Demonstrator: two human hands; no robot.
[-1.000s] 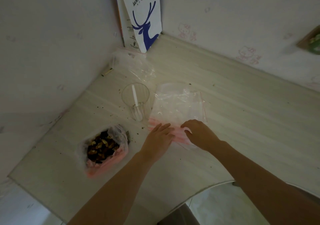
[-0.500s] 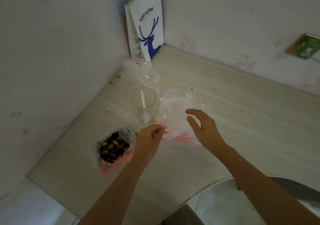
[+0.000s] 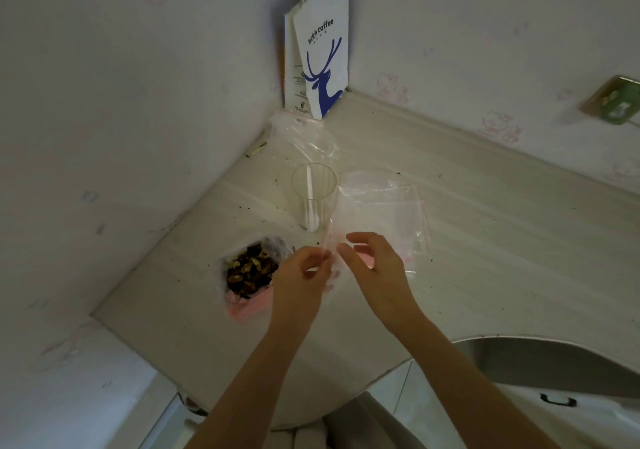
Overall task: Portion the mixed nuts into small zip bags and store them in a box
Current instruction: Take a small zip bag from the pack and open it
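- Left hand (image 3: 301, 275), formerly flat, is being clamped on the zip bag (image 3: 381, 213) edge, before the cup (image 3: 313, 199).
- Right hand (image 3: 375, 265) is being held off it, fingers apart.
- Mixed nuts (image 3: 249, 270), left of the cup, are being left unportioned; opening judged begun.

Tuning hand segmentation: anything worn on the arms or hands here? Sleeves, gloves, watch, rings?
No sleeves: both arms are bare to the frame edge. Left hand and right hand: no gloves, watch or rings seen, though dim light could hide a thin ring.
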